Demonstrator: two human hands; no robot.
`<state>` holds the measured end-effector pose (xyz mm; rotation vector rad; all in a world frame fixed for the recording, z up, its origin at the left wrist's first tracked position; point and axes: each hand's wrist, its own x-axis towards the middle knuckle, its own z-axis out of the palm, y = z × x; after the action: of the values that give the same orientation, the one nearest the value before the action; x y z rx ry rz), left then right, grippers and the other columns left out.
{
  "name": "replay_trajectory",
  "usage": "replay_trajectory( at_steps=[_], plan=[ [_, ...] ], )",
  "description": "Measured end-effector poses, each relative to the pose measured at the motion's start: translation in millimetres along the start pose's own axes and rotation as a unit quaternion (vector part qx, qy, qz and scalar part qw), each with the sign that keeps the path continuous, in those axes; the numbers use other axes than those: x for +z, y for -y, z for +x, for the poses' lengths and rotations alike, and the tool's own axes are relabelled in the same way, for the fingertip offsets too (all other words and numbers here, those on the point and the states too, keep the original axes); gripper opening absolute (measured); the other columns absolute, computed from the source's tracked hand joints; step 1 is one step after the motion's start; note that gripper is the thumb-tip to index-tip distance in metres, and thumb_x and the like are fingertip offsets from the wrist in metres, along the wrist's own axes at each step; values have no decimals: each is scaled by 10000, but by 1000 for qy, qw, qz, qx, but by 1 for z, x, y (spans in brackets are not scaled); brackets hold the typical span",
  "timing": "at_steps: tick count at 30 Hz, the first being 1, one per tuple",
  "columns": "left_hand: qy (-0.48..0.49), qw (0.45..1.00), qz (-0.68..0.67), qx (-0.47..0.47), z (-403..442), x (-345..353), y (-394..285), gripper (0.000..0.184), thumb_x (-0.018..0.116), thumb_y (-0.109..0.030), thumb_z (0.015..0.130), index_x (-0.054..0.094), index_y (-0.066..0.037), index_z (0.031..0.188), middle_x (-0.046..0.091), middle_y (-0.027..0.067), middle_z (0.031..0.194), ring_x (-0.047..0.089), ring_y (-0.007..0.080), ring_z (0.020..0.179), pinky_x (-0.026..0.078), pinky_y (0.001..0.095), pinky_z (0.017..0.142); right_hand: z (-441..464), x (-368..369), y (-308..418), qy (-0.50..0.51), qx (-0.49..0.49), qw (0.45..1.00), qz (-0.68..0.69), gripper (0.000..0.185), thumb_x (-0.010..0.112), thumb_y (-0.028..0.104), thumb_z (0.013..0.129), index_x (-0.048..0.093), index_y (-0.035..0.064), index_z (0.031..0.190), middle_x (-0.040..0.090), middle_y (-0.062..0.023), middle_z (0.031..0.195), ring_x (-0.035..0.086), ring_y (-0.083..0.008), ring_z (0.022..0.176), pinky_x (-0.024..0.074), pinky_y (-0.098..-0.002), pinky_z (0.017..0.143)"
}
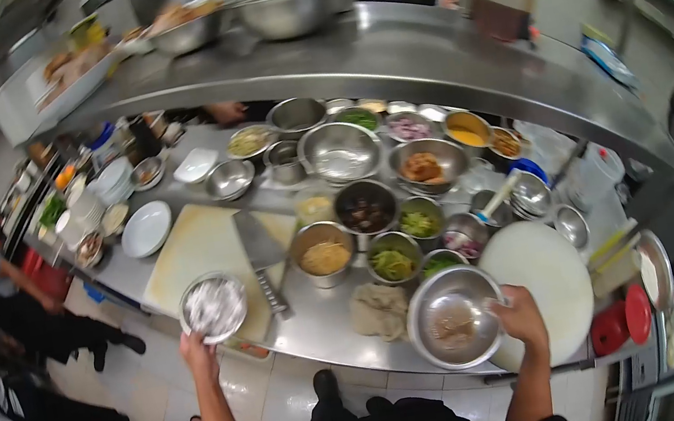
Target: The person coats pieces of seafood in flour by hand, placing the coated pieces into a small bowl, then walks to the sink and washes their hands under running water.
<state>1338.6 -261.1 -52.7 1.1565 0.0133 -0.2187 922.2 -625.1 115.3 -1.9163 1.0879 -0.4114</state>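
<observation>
My left hand (198,351) grips the rim of a small metal bowl (213,308) holding something white, held over the near edge of a cutting board (175,254). In my right hand (519,316) is the rim of a larger steel mixing bowl (455,317), tilted toward me, with a little brownish stuff at its bottom. A cleaver (261,254) lies on the cutting board, its handle toward me. Between the two bowls a crumpled beige cloth (379,310) rests on the steel counter (312,326). Beside my right hand lies a round white board (546,287).
Several metal bowls of ingredients crowd the counter's middle, among them a bowl of shredded food (323,253) and a large bowl (340,153). A steel shelf (346,53) overhangs the back. White plates (147,229) stand left. Two people (3,293) are at the left; another is behind the shelf.
</observation>
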Motion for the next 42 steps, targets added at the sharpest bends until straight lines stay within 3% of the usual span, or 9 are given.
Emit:
replay_trajectory(
  at_steps=[4, 10, 20, 28, 32, 35, 38, 40, 42],
  plan=[
    [40, 999, -1, -9, 84, 19, 1, 88, 459, -32, 785, 494, -43, 864, 498, 19, 646, 430, 83, 439, 317, 215, 364, -3, 17, 15, -51, -6, 998, -38, 233, 584, 60, 736, 648, -44, 934, 669, -130, 763, 606, -164, 701, 474, -302, 671],
    [46, 998, 9, -43, 178, 28, 2, 66, 480, -23, 771, 489, -51, 829, 501, 16, 627, 445, 96, 437, 342, 211, 374, -2, 63, 69, -146, 42, 988, -8, 205, 577, 19, 735, 647, -56, 912, 661, -110, 756, 592, -157, 689, 463, -294, 662],
    [43, 998, -3, -45, 264, 21, 5, 38, 486, -39, 789, 515, -41, 813, 528, 29, 631, 474, 106, 454, 357, 223, 392, 54, 121, 121, -40, 46, 998, -32, 203, 574, -1, 743, 648, -55, 924, 659, -76, 792, 578, -127, 697, 451, -263, 666],
    [36, 998, -2, -58, 284, 29, 17, 41, 496, -79, 829, 519, -46, 821, 546, 39, 650, 510, 114, 522, 393, 221, 465, 62, 142, 120, -48, 76, 996, -11, 221, 563, -13, 749, 651, -48, 949, 662, -62, 810, 577, -115, 707, 452, -255, 676],
    [3, 981, -105, -165, 257, 26, 26, 129, 466, -174, 857, 521, -58, 842, 563, 56, 700, 557, 145, 557, 382, 227, 454, 56, 134, 110, -84, 73, 993, -42, 231, 551, -27, 747, 646, -60, 955, 663, -77, 823, 587, -125, 721, 459, -256, 691],
    [117, 963, -85, -228, 219, 60, 21, 118, 478, -164, 852, 527, -57, 858, 568, 67, 717, 578, 148, 565, 379, 235, 442, 46, 129, 114, -111, 95, 989, -1, 238, 547, -31, 743, 644, -67, 958, 664, -88, 837, 591, -129, 730, 462, -257, 699],
    [268, 941, 60, -199, 211, 120, 11, 141, 497, -148, 847, 549, -54, 938, 575, 66, 779, 575, 143, 534, 355, 230, 412, 35, 126, 115, -135, 100, 986, -2, 248, 548, -28, 740, 646, -63, 965, 666, -88, 842, 595, -135, 739, 465, -263, 708],
    [290, 942, 162, -49, 221, 170, 12, 210, 525, -130, 828, 563, -48, 1017, 602, 103, 884, 612, 228, 655, 456, 299, 542, 23, 119, 113, -164, 83, 983, -19, 259, 553, -17, 739, 652, -48, 976, 672, -76, 842, 602, -145, 752, 470, -276, 720],
    [252, 783, 416, 387, 269, 196, 50, 242, 548, -128, 813, 582, -42, 1038, 605, 142, 997, 599, 332, 846, 470, 394, 794, 8, 109, 100, -184, 89, 979, -21, 219, 585, 15, 755, 655, -38, 955, 676, -84, 821, 597, -139, 750, 472, -286, 720]
  ],
)
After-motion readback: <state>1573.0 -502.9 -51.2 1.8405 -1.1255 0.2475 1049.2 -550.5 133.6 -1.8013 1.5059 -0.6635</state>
